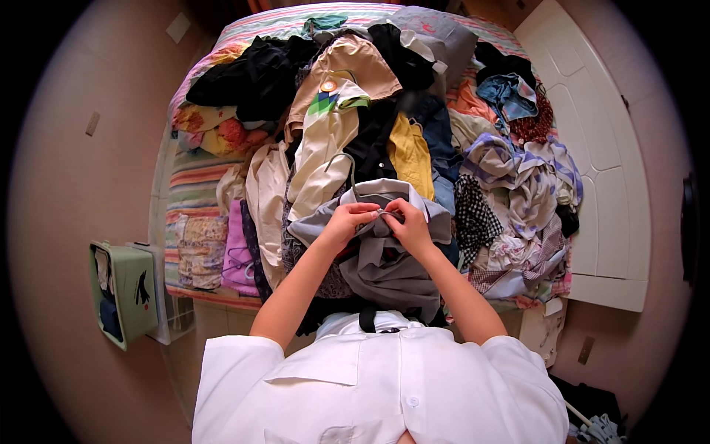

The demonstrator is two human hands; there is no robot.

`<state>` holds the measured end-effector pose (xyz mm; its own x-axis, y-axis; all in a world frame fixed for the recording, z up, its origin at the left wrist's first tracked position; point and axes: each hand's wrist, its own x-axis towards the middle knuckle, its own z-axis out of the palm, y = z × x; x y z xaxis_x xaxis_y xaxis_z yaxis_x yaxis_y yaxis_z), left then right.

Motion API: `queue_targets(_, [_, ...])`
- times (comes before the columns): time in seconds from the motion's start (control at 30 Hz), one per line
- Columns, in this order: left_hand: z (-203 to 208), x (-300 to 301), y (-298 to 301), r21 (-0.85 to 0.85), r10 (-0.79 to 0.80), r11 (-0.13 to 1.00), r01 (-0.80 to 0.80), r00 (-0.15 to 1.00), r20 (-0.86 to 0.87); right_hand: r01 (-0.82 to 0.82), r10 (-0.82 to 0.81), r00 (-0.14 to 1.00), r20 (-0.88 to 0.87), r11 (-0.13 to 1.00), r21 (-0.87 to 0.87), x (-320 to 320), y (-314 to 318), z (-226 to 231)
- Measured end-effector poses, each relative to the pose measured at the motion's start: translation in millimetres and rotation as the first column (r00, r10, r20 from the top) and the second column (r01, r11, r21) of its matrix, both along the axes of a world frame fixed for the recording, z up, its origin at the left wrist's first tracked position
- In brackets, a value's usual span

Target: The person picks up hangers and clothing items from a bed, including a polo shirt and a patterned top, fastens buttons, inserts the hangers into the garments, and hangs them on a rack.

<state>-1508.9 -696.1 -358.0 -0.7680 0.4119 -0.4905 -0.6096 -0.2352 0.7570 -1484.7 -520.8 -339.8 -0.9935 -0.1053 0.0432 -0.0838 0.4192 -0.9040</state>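
A grey shirt (392, 266) with a pale collar lies at the near edge of the bed, bunched under my hands. The hook of a green hanger (350, 167) sticks up at its neck. My left hand (350, 222) pinches the shirt's front edge just below the collar. From the other side my right hand (406, 223) grips the same edge, its fingertips nearly meeting the left ones. Whether a button sits between the fingertips is too small to make out. Most of the hanger is hidden inside the shirt.
Heaped clothes cover the striped bed (194, 174): cream trousers (268, 203), a yellow garment (411, 154) and a black-and-white checked cloth (475, 214). A white headboard panel (592, 163) stands on the right. At the left is a green bin (126, 292) holding clothes.
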Motion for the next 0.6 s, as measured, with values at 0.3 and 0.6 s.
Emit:
queue_targets(0.3, [2.8, 1.2, 2.8, -0.064, -0.063, 0.996, 0.056, 0.992, -0.112, 0.059, -0.061, 0.998, -0.035, 0.996, -0.062, 6.9, -7.2, -3.6])
queue_targets(0.6, [-1.0, 12.5, 12.6, -0.051, -0.090, 0.995, 0.081, 0.973, -0.212, 0.129, -0.129, 0.992, 0.004, 0.988, -0.085, -4.0, -7.7, -11.2])
